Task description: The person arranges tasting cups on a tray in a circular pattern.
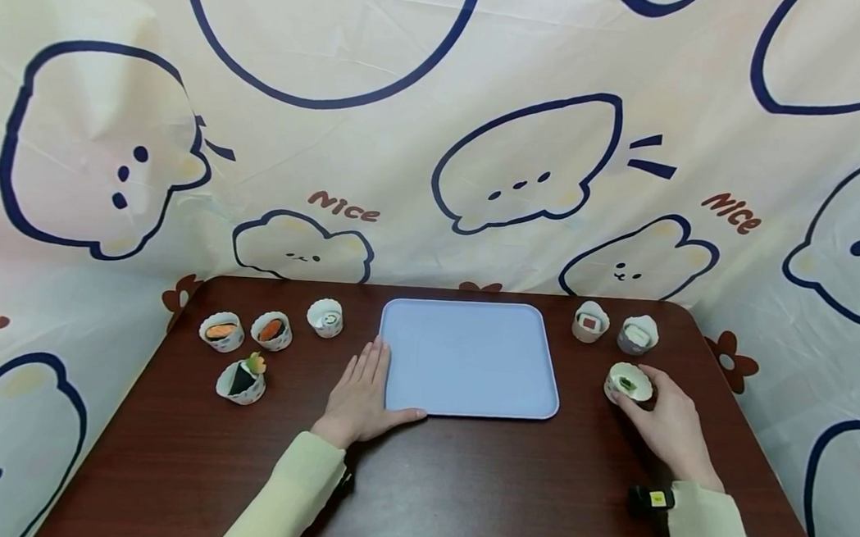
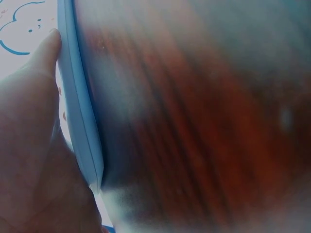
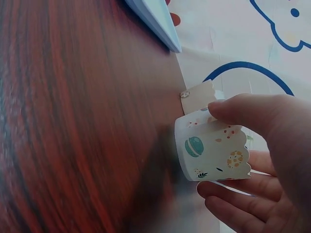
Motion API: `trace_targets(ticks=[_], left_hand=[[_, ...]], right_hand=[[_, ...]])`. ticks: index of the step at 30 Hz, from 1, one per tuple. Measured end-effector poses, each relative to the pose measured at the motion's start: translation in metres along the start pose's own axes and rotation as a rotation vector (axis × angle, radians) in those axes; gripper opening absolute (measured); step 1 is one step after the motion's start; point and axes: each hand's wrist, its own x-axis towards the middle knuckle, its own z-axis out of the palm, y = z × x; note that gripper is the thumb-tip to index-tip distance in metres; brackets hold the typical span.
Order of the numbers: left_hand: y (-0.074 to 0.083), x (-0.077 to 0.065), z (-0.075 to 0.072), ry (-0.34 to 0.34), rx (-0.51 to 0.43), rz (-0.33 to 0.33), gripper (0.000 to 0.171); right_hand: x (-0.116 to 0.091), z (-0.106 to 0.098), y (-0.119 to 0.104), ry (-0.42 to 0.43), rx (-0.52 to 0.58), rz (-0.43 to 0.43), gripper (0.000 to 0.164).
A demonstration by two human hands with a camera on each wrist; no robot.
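A light blue rectangular tray [image 1: 469,357] lies flat on the dark wooden table. My left hand [image 1: 363,392] rests at its near left corner, fingers straight along the left side and thumb along the front edge; in the left wrist view the thumb [image 2: 46,53] meets the tray's rim [image 2: 77,92]. To the right of the tray, my right hand [image 1: 672,423] pinches a paper baking cup [image 1: 628,382] between thumb and fingers. Inside that cup is something green. Its printed side [image 3: 211,150] faces the right wrist camera, which shows the cup's base close over the table.
Behind the held cup stand two more paper cups, one with a reddish square-centred piece [image 1: 589,322] and one with a white piece [image 1: 638,335]. Left of the tray are several cups, including ones with toy sushi [image 1: 273,330] and a dark wrapped roll [image 1: 242,378]. A patterned cloth [image 1: 407,160] hangs behind.
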Motion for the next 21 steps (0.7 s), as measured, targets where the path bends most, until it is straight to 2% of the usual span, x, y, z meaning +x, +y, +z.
trace_targets(ticks=[21], left_hand=[[-0.002,0.0,0.004,0.023,-0.024,0.004,0.128]], right_hand=[[0.018,0.01,-0.022,-0.02,0.044,-0.048,0.076]])
